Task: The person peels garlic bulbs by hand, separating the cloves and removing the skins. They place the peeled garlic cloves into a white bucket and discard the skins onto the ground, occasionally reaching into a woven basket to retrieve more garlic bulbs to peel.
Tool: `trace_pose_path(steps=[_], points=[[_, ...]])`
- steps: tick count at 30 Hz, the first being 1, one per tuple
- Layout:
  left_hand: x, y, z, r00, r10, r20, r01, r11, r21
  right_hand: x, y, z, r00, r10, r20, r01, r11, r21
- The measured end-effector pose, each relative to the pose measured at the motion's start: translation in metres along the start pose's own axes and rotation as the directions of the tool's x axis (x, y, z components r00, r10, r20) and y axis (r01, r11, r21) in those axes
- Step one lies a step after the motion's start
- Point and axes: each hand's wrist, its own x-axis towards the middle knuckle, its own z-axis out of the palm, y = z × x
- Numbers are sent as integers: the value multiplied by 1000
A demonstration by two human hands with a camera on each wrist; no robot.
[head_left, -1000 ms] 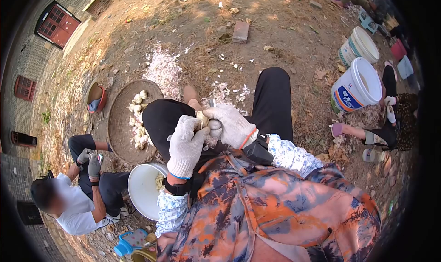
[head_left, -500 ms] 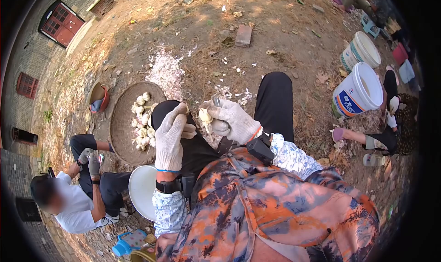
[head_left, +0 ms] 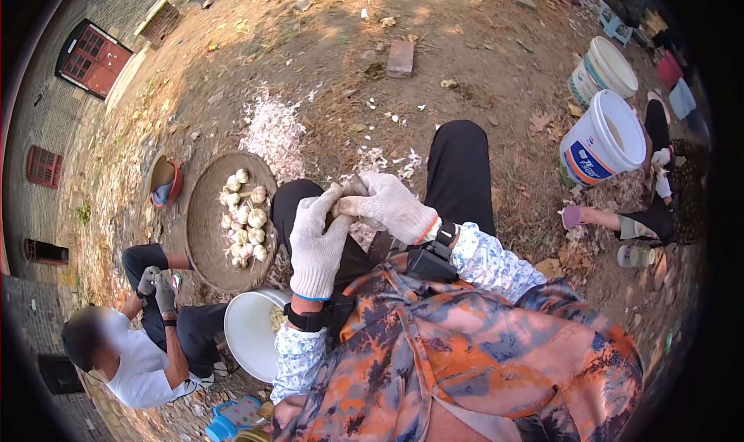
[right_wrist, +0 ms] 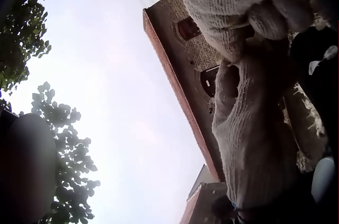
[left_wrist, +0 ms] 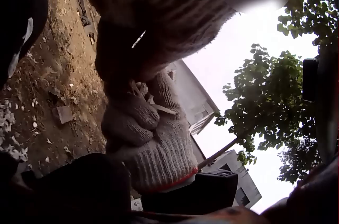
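In the head view both gloved hands meet over the lap, fingertips together. My left hand and my right hand curl their fingers round a garlic bulb, which the gloves almost wholly hide from above. Pale papery strips of the garlic bulb show between the fingers in the left wrist view. Left of the knee, a round woven basket holds several whole garlic bulbs. Below it stands a white bucket with pale peeled cloves inside, close to my left forearm.
Garlic skins lie heaped beyond the basket. A brick rests on the dirt ahead. Two large buckets, one with a blue label, stand at the right. Another person sits at the left, near a blue jug.
Half a second ago the hands were apart, the right one holding the garlic bulb with a metal piece at its fingers. Now the left hand has moved right and met it again.
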Motion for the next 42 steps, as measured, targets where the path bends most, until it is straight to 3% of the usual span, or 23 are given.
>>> trace_pose_path(steps=[2, 5, 7, 8, 10, 11, 13, 14, 17, 18, 19, 20, 22, 23, 24, 26, 28, 29, 34, 37, 39, 40, 42], points=[[2, 1, 1, 1000, -29, 13, 30, 998, -58, 3, 4, -4, 998, -59, 0, 59, 998, 34], [6, 1, 1, 982, -170, 84, 183, 966, -182, 5, 8, -12, 999, 40, 26, -39, 999, -33], [9, 9, -1, 896, -394, 204, 437, 704, -559, 7, 10, -13, 995, -97, -27, 96, 995, -39], [9, 7, -1, 895, -396, 207, 440, 702, -560, 7, 7, -16, 995, -94, -29, 93, 995, -39], [10, 1, -3, 838, -430, 337, 517, 424, -744, 4, -4, -20, 968, 218, 121, -244, 929, 279], [8, -5, 1, 836, -423, 350, 514, 380, -769, 5, -1, -19, 968, 221, 121, -247, 928, 280], [9, -13, 5, 832, -426, 357, 513, 341, -788, 5, 5, -15, 999, 6, -50, -9, 998, -55], [9, -16, 7, 830, -424, 362, 507, 302, -807, 6, 5, -16, 999, 11, -48, -14, 999, -52], [13, -26, 10, 831, -381, 406, 503, 201, -840, 6, 7, -22, 999, 36, -6, -36, 998, 52], [15, -27, 11, 829, -383, 408, 506, 201, -839, 7, 11, -24, 999, 49, 14, -50, 976, 214], [17, -27, 12, 827, -366, 427, 490, 99, -866, 9, 13, -26, 998, 58, 34, -66, 926, 372], [20, -28, 14, 828, -345, 443, 470, -4, -882, 12, 13, -31, 998, 58, 33, -66, 925, 375], [22, -37, 10, 800, -359, 481, 433, -208, -877, 17, 9, -41, 975, 173, 140, -222, 762, 608], [23, -40, 9, 738, -429, 520, 409, -329, -851, 20, 9, -45, 976, 159, 150, -218, 744, 632], [24, -39, 9, 739, -428, 520, 373, -384, -845, 22, 7, -48, 976, 159, 152, -219, 741, 634], [24, -34, 9, 674, -590, 444, 477, -111, -872, 26, 2, -51, 974, 156, 163, -225, 752, 620], [29, -15, 12, 742, -572, 350, 569, 261, -779, 34, 11, -49, 971, 145, 191, -235, 734, 637], [36, -1, 15, 732, -597, 329, 595, 325, -735, 39, 15, -47, 971, 129, 204, -233, 722, 652], [42, 6, 25, 743, -560, 367, 600, 314, -736, 43, 14, -47, 966, 170, 195, -252, 785, 566], [41, 1, 25, 714, -614, 335, 641, 381, -667, 38, 8, -41, 984, 156, 80, -175, 902, 395], [41, -5, 28, 766, -606, 215, 635, 662, -397, 34, 4, -36, 996, 79, -46, -70, 982, 173], [39, -9, 29, 763, -606, 225, 639, 657, -399, 37, 14, -37, 995, 85, -55, -74, 982, 171], [38, -16, 30, 923, -356, 144, 379, 904, -196, 44, 27, -37, 990, -61, -126, 29, 969, -245]])
